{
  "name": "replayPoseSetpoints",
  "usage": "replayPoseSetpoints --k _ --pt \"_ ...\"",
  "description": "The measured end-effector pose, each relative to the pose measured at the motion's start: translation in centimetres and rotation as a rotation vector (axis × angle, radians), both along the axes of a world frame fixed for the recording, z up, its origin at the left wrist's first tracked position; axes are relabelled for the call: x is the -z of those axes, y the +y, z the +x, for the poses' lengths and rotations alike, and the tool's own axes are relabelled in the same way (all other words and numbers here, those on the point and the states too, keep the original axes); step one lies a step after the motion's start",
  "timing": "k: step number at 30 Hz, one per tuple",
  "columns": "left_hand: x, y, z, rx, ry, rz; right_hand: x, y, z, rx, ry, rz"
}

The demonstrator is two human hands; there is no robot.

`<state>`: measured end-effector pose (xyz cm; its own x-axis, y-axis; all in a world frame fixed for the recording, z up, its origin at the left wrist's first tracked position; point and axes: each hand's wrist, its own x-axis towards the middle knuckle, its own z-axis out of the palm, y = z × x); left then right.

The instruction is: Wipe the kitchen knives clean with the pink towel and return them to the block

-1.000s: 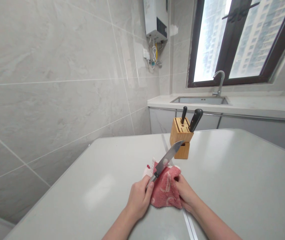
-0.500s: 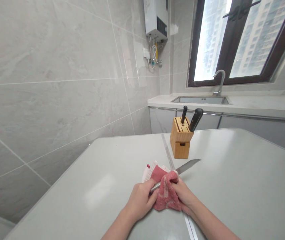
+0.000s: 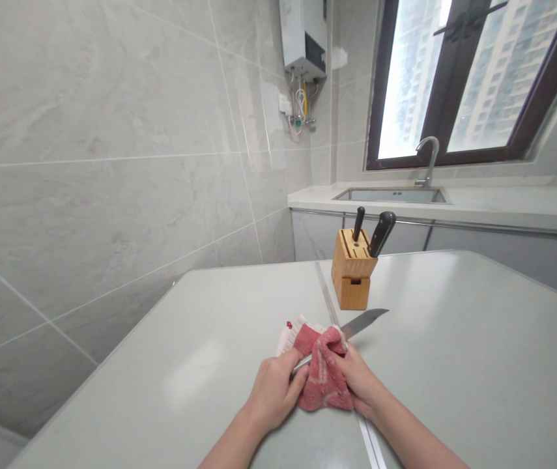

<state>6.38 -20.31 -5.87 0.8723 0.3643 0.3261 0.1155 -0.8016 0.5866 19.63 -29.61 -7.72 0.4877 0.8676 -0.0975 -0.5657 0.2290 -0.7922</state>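
Observation:
Over the pale table (image 3: pixel 200 312), my left hand (image 3: pixel 277 385) is closed around the handle end of a knife (image 3: pixel 363 322). The knife's blade points away to the right, its tip bare. A red towel (image 3: pixel 326 381) with a white fringe is folded over the middle of the knife. My right hand (image 3: pixel 359 381) grips the towel against the knife from the right; its fingertips are partly hidden in the cloth. Beyond the blade stands a wooden knife block (image 3: pixel 355 267) with black-handled knives in its slots.
A metal strip (image 3: pixel 326 293) runs along the table's seam. Past the table's far edge is a counter with a sink (image 3: pixel 385 195) and a faucet (image 3: pixel 429 159). A tiled wall (image 3: pixel 112 215) rises on the left, with a water heater (image 3: pixel 303 39) mounted in the corner.
The knife has shifted slightly left, its tip now a little nearer. The towel and my right hand have moved slightly left too. Both hands keep their grip.

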Motion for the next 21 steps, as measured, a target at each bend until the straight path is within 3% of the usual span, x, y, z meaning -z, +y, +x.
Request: replayPoseSetpoints --k 15,21 --pt "1.1 0.8 -0.1 -0.171 -0.080 -0.043 0.3 0.2 0.3 -0.061 -0.043 0.081" --pt "1.2 0.8 -0.2 -0.177 -0.093 -0.048 0.7 0.4 0.5 -0.065 -0.041 0.073"
